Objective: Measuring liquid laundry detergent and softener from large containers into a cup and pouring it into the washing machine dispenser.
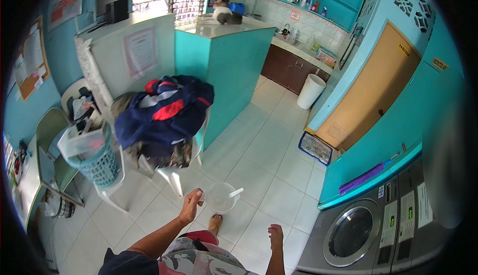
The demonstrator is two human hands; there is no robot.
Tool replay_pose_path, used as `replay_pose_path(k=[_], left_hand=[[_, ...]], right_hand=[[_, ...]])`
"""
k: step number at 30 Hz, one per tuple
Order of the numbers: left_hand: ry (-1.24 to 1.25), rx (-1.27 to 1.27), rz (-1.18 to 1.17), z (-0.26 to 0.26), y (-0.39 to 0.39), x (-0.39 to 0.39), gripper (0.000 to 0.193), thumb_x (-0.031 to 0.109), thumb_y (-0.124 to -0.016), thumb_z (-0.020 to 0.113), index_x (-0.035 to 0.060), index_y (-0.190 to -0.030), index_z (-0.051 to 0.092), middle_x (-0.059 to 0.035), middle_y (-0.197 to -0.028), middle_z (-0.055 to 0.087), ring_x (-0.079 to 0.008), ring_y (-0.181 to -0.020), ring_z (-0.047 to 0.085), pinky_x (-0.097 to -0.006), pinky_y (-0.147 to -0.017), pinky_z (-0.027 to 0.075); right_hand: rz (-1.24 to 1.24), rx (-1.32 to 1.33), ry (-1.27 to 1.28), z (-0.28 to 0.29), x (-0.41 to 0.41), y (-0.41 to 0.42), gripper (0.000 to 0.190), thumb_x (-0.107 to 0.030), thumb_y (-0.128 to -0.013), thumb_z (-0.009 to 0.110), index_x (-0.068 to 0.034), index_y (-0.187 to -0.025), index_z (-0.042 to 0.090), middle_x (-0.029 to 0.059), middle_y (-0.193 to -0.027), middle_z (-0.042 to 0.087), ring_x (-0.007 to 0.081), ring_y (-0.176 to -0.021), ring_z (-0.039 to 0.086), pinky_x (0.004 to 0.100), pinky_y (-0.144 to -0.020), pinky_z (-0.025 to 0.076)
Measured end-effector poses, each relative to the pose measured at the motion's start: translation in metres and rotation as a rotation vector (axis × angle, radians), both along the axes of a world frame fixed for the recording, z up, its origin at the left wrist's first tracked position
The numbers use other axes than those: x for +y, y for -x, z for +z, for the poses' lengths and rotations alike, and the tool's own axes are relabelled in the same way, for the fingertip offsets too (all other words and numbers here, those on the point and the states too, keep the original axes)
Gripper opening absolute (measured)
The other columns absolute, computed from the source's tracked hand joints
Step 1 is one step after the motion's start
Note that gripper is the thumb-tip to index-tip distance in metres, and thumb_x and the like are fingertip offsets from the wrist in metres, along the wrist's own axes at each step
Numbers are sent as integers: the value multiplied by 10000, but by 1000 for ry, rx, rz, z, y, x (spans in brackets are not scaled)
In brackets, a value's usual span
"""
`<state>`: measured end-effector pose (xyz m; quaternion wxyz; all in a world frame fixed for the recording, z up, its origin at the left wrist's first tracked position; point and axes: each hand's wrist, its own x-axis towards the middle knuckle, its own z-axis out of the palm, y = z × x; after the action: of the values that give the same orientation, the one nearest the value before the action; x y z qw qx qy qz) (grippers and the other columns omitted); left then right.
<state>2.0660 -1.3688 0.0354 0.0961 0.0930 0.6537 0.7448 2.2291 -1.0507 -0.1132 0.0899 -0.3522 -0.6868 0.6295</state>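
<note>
My left hand [192, 204] grips the rim or handle side of a translucent plastic cup or small tub [220, 199], held out over the tiled floor. A white spoon or stick-like handle [236, 192] rests in it and pokes past its right edge. Whether anything else lies inside, I cannot tell. My right hand [276, 234] hangs over the floor at the lower right, fingers loosely curled and holding nothing. It is nearest to the grey front-loading washer or dryer [351, 234].
A pile of dark blue and red clothes [164, 110] lies on a white plastic chair [173, 181]. Left of it stands a blue laundry basket [99, 168]. A cat [226, 13] sits on the turquoise counter [239, 69]. A floor mat [315, 148] lies by the tan door [369, 88].
</note>
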Motion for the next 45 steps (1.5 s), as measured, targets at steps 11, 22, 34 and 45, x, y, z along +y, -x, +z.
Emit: replay_pose_path(k=[11, 22, 34, 45], left_hand=[[-36, 37, -101, 16, 249, 180, 366, 355, -897, 400, 47, -702, 434, 6, -674, 371, -103, -617, 367, -237, -569, 326], [-38, 8, 146, 10, 469, 336, 443, 436, -902, 356, 60, -675, 409, 11, -629, 339, -108, -600, 338, -248, -574, 291], [-98, -43, 106, -8, 707, 470, 323, 311, -923, 367, 61, -727, 418, 14, -678, 350, -92, -634, 330, -233, -587, 309], [-142, -7, -45, 3, 938, 618, 313, 319, -920, 379, 77, -724, 416, 38, -686, 342, -78, -647, 332, -231, -594, 315]], right_hand=[[425, -285, -342, -84, 141, 138, 249, -246, -825, 485, -46, -929, 591, 103, -835, 615, 215, -790, 581, 312, -713, 459], [762, -199, -651, -67, 381, 401, 173, -188, -825, 472, -155, -932, 604, 164, -840, 616, 313, -745, 595, 394, -624, 472], [854, 98, -460, 24, 456, 792, 238, -216, -846, 481, -36, -975, 569, 172, -944, 595, 355, -884, 542, 391, -777, 436], [911, 10, -579, 4, 596, 977, 227, -202, -835, 502, -33, -970, 571, 190, -933, 596, 349, -885, 552, 397, -761, 443]])
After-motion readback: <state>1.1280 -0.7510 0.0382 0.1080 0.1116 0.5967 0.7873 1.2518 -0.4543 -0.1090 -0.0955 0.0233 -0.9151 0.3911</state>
